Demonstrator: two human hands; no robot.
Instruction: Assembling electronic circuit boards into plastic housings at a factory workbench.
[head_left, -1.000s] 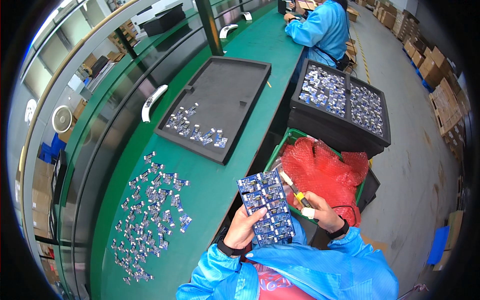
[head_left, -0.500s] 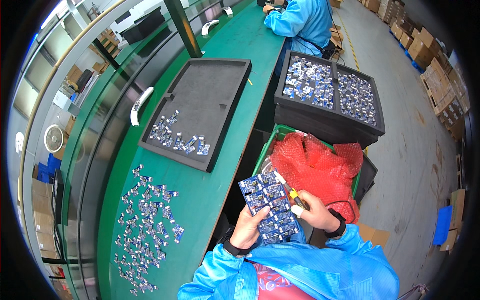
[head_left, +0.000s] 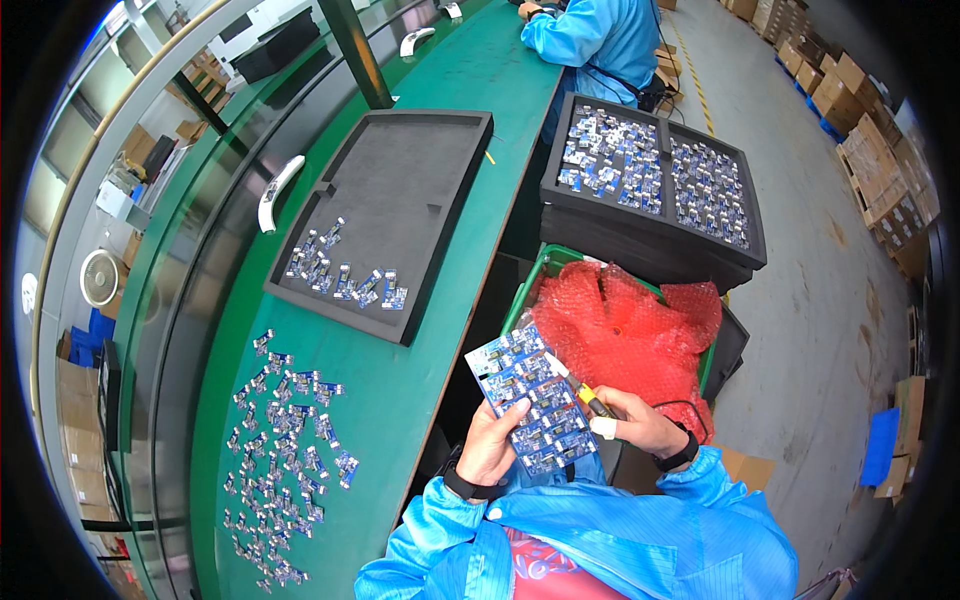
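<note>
My left hand (head_left: 490, 446) grips a blue circuit board panel (head_left: 540, 414) by its lower left edge, with the thumb over its face. The panel is tilted and carries rows of small parts. My right hand (head_left: 638, 424) is closed around a yellow-and-black-handled tool (head_left: 588, 394) with a narrow pale end. That pale end lies at the panel's upper right edge; whether it touches is hard to tell. A white wrap covers a finger or thumb of my right hand. Many small blue boards (head_left: 285, 440) lie loose on the green bench to the left.
A black foam tray (head_left: 385, 180) on the green bench (head_left: 385, 400) holds several small boards at its near end. Stacked black trays (head_left: 640, 240) full of boards stand right of the bench. Red bubble wrap (head_left: 625, 335) fills a green crate (head_left: 530, 280). Another person (head_left: 595, 45) works farther along.
The panel has shifted slightly up and left in my left hand. The tool's pale end now sits a little lower along the panel's right edge. The whole view has shifted slightly.
</note>
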